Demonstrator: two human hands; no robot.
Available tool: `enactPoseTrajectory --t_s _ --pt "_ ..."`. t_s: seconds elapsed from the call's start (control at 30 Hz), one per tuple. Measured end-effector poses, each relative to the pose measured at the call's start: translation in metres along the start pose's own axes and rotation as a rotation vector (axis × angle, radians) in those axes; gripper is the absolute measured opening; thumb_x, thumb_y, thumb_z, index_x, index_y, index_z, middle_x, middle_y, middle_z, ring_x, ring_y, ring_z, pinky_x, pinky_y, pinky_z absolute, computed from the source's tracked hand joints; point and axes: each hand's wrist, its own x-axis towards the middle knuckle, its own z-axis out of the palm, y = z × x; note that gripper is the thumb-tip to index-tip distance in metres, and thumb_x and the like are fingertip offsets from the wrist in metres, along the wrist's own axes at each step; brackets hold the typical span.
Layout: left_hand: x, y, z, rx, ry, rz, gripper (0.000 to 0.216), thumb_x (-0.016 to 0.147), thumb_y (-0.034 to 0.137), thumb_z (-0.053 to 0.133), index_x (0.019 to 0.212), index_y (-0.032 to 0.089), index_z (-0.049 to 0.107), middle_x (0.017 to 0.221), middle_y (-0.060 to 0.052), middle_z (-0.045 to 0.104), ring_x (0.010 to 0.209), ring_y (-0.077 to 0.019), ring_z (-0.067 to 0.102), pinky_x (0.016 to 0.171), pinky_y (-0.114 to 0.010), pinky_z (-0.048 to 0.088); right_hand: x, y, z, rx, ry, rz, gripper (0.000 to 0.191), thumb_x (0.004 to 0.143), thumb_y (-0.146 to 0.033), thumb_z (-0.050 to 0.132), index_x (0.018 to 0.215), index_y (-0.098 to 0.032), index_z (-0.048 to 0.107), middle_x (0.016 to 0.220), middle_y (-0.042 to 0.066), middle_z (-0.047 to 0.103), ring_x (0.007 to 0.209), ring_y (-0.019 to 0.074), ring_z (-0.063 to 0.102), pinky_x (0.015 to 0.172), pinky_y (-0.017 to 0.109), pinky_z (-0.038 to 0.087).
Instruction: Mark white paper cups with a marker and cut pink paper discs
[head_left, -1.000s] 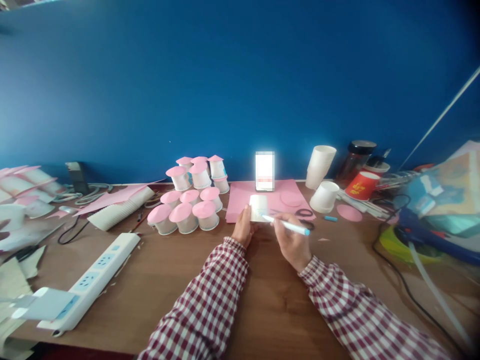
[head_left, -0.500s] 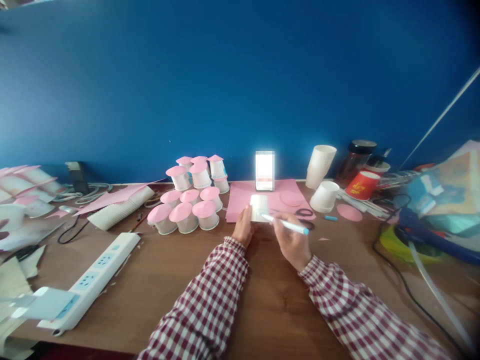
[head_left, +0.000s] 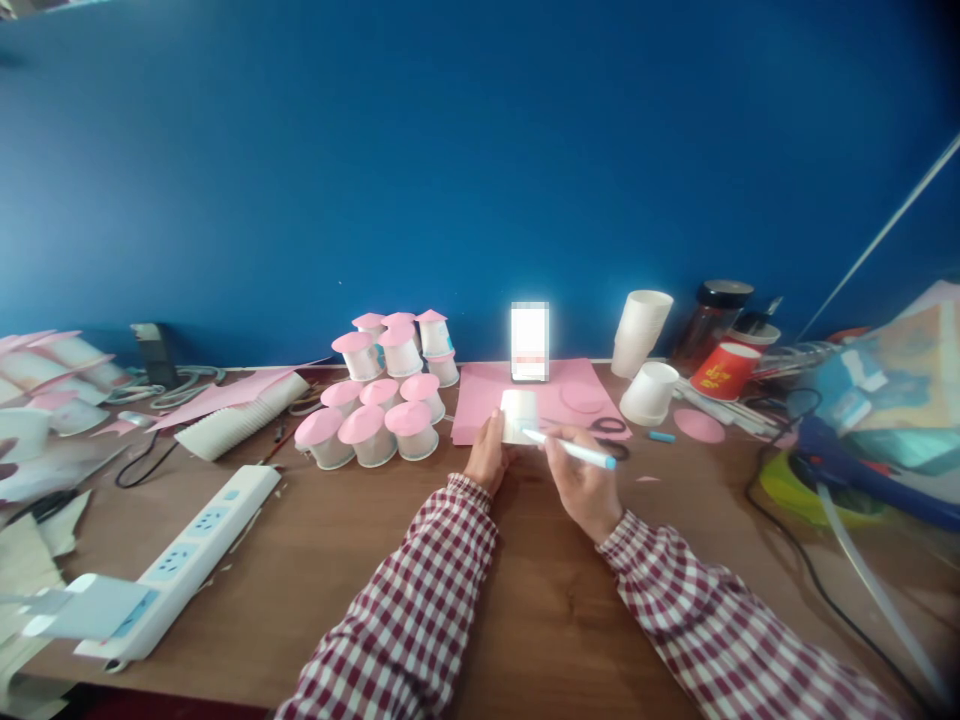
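My left hand (head_left: 489,458) is closed on the left side of a white paper cup (head_left: 519,412), which appears upside down. In my right hand (head_left: 585,488) is a white marker with a light blue end (head_left: 581,452); its tip is at the cup's lower right side. Whether the tip touches, I cannot tell. Pink paper (head_left: 480,385) lies just behind the cup, with dark-handled scissors (head_left: 609,426) partly hidden by my right hand. A small blue marker cap (head_left: 661,437) rests on the table to the right.
Several cups with pink cone roofs (head_left: 367,430) stand left of my hands. Farther left are a stack of cups (head_left: 244,415) and a power strip (head_left: 180,560). A lit phone (head_left: 529,345) stands behind. To the right are white cups (head_left: 649,392), a red cup (head_left: 724,370) and a cable (head_left: 806,570).
The marker and right hand have shifted very slightly at the cup's side. My left hand and the cup stay in place.
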Motion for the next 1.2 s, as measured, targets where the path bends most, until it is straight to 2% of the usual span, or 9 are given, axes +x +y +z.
enactPoseTrajectory --t_s 1.2 --pt "0.0022 -0.0014 -0.0018 -0.008 -0.013 0.008 0.047 0.085 0.050 0.044 0.105 0.010 0.058 0.099 -0.015 0.065 0.097 -0.0251 0.060 0.082 -0.039 0.052 0.0012 0.0000 -0.0015 0.008 0.008 0.015 0.009 0.085 -0.025 0.051 0.085 -0.018 0.057 0.074 0.002 0.062 0.067 0.0147 0.058 0.063 0.026 0.048"
